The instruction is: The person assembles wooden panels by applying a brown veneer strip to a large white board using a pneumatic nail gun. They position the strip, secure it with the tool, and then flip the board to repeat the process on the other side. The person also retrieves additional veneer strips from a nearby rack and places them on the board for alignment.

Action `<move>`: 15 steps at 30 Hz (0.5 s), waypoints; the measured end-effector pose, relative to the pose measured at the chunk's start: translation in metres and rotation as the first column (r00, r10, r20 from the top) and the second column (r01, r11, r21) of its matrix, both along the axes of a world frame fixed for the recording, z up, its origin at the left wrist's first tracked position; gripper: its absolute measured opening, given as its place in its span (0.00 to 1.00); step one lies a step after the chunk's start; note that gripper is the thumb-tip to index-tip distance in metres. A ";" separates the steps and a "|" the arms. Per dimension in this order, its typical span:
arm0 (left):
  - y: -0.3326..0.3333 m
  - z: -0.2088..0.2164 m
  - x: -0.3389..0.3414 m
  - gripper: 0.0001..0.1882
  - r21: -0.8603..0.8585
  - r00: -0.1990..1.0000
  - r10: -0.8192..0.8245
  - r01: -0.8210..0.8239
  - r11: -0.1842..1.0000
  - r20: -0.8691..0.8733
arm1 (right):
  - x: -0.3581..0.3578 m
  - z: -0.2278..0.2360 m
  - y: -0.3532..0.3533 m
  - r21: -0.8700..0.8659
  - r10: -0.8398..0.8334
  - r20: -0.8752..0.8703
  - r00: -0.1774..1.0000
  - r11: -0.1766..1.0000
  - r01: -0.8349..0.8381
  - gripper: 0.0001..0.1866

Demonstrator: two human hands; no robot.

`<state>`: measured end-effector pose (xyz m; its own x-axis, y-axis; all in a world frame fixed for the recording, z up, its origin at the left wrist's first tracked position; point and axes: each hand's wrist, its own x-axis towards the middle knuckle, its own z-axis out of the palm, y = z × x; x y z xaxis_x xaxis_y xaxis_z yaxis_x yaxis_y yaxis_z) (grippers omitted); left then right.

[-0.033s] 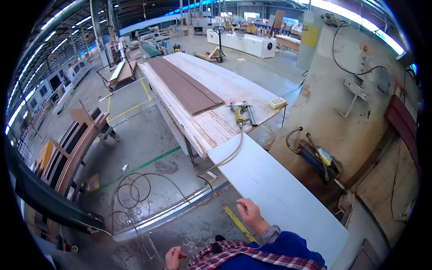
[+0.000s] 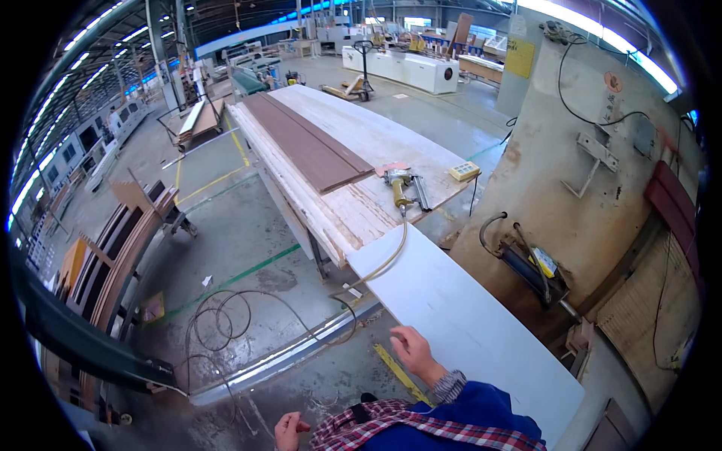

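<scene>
My right hand (image 2: 415,355) hovers at the near left edge of a long white board (image 2: 470,323), its fingers loosely bent and holding nothing visible. Low in the picture, my left hand (image 2: 289,431) is curled beside the plaid shirt, with nothing showing in it. Past the far end of the white board lies a nail gun (image 2: 398,191), joined to a thin air hose (image 2: 389,259) that runs across the board and down to the floor. Brown panels (image 2: 304,139) lie on the long worktable (image 2: 368,210), left of the nail gun.
A small yellowish box (image 2: 464,171) sits at the table's right corner. Close on the right rises a stained machine housing (image 2: 556,173) with a cylinder. On the left stands a rack of boards (image 2: 124,244). Loops of hose and a metal rail (image 2: 278,361) cross the floor.
The view has shifted very slightly. My right hand sits a touch further left and higher; the nail gun, boards and hose stay in place.
</scene>
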<state>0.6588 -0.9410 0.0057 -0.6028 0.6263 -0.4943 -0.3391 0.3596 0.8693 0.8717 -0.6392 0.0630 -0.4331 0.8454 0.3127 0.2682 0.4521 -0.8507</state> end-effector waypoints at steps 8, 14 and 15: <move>0.057 -0.037 -0.135 0.17 -0.182 0.998 0.015 -0.004 0.983 0.059 | -0.184 -0.001 0.143 0.106 0.075 0.074 0.994 0.991 -0.082 0.13; 0.170 -0.017 -0.340 0.14 -0.094 0.989 -0.003 -0.010 0.995 -0.146 | -0.256 -0.019 0.218 0.182 -0.155 0.195 0.968 0.976 0.120 0.16; 0.201 -0.005 -0.370 0.14 -0.104 0.966 -0.045 0.019 0.994 -0.254 | -0.260 -0.020 0.225 0.101 -0.202 0.275 0.940 0.978 0.181 0.17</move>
